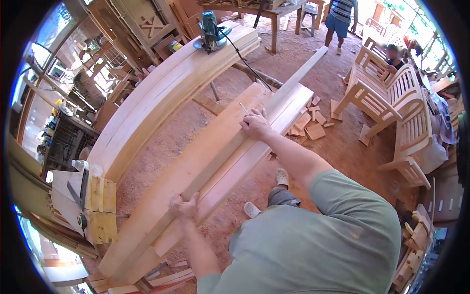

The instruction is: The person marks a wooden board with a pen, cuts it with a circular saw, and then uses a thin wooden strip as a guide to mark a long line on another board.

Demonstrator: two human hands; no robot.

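Note:
A long, straight wooden strip (215, 164) lies diagonally along a wide plank (210, 133), its far end reaching past the plank. My left hand (183, 206) is closed around the strip near its lower part, thumb on the right side. Farther up, my right hand (255, 123) rests on the same strip with a thin, pale pencil (243, 109) pinched in its fingers, its end pointing up and left. Beside the strip, on the right, runs another pale board (230, 179) with a groove along it.
A thick curved beam (147, 100) stands at the left, with a corded green power tool (210, 34) on it. A metal square (78, 198) lies at lower left. Offcuts (313, 122) litter the floor. Slatted chairs (377, 93) and two people (340, 19) are farther off.

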